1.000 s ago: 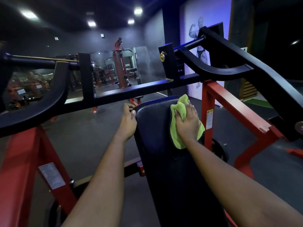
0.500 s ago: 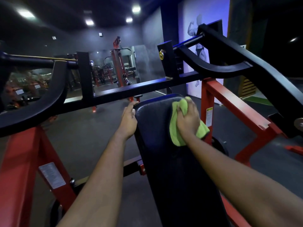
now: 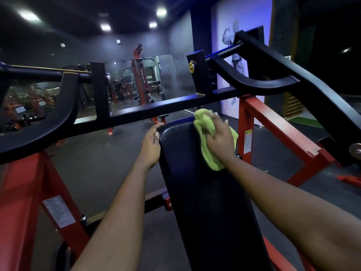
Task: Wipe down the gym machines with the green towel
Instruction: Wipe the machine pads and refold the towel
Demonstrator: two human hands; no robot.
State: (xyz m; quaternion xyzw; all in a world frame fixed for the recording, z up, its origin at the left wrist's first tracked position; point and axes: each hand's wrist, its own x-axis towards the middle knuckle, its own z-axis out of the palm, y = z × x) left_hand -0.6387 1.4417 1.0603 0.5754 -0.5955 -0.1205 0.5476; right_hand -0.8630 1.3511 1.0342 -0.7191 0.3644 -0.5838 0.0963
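A long black padded backrest of a red and black press machine runs from the bottom centre up to the middle. My right hand grips a bunched green towel and presses it on the pad's upper right corner and edge. My left hand holds the pad's upper left edge, fingers wrapped over its rim.
A black crossbar spans the view just beyond the pad's top. Curved black press arms rise at the right and left. Red frame legs stand on both sides on dark floor. More machines stand far back by a mirror.
My right hand slid the green towel up the pad's right side to its top corner. My left hand stayed on the left edge.
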